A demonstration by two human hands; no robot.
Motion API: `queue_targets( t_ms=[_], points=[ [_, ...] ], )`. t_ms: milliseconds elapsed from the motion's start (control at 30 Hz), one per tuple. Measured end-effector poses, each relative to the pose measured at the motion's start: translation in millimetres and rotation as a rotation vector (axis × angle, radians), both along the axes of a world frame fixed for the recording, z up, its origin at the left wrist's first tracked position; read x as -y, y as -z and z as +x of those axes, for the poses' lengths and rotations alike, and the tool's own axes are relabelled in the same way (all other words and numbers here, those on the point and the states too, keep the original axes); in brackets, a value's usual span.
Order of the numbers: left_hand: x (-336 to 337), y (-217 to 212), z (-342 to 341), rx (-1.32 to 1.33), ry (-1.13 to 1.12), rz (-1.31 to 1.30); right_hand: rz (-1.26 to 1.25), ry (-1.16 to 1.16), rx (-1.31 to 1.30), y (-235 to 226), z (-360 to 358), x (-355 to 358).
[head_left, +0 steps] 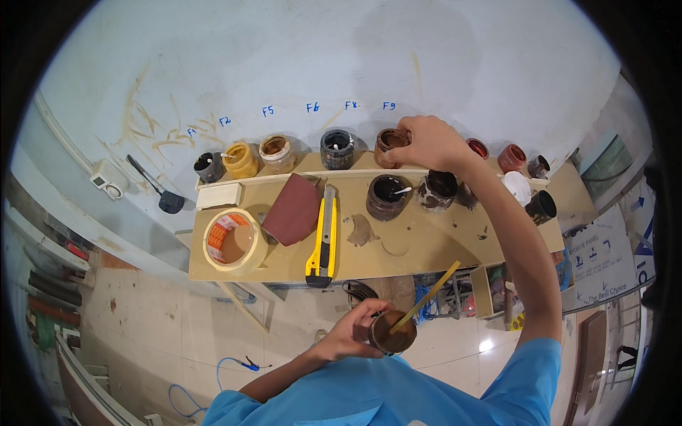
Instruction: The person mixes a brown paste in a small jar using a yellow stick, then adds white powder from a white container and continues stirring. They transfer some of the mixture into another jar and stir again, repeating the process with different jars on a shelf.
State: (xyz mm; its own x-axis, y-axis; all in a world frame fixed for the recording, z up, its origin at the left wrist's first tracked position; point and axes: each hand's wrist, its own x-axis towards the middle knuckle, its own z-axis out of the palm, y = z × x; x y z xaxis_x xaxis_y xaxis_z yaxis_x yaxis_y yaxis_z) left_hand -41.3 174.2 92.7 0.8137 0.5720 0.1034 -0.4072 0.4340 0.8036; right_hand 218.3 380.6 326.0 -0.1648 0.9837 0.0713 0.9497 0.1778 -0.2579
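Held close to my body, a small jar of brown paint (pixel 394 339) sits in my left hand (pixel 349 332), the fingers wrapped round its side. A thin yellowish stick (pixel 435 290) leans out of this jar. My right hand (pixel 433 145) reaches over to the back ledge, thumb and fingers closed at the right rim of a brown-stained jar (pixel 386 146). That jar stands on the ledge against the wall. Below it on the table are a dark jar with a white stick (pixel 387 199) and a paint-smeared jar (pixel 435 192).
The table (pixel 426 248) carries a roll of masking tape (pixel 257 245), dark red sandpaper (pixel 293 211) and a yellow utility knife (pixel 325 238). Along the ledge stand a yellow jar (pixel 240 162), a tan one (pixel 278 156), a grey-black one (pixel 337 150) and red ones (pixel 511 159).
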Motion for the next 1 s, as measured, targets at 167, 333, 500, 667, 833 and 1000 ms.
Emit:
queue_targets(
  t_ms=[167,333,500,667,833,1000],
  points=[
    [0,-17,-6,-0.039,0.011,0.015,-0.018,-0.053,0.002,2,6,-2],
    [-3,-43,-6,-0.063,-0.057,0.302,0.269,-0.107,-0.084,4,12,17],
    [1,-81,-14,-0.137,-0.167,0.289,0.334,-0.019,-0.377,-12,23,70],
    [-7,-120,-26,-0.191,-0.434,0.572,0.366,0.002,-0.611,-5,23,125],
    [-17,-145,-30,-0.281,-0.625,0.524,0.334,-0.03,-0.608,31,-2,154],
    [-41,-154,-28,-0.498,-0.843,0.804,0.24,0.013,-0.504,48,-29,150]
  ],
)
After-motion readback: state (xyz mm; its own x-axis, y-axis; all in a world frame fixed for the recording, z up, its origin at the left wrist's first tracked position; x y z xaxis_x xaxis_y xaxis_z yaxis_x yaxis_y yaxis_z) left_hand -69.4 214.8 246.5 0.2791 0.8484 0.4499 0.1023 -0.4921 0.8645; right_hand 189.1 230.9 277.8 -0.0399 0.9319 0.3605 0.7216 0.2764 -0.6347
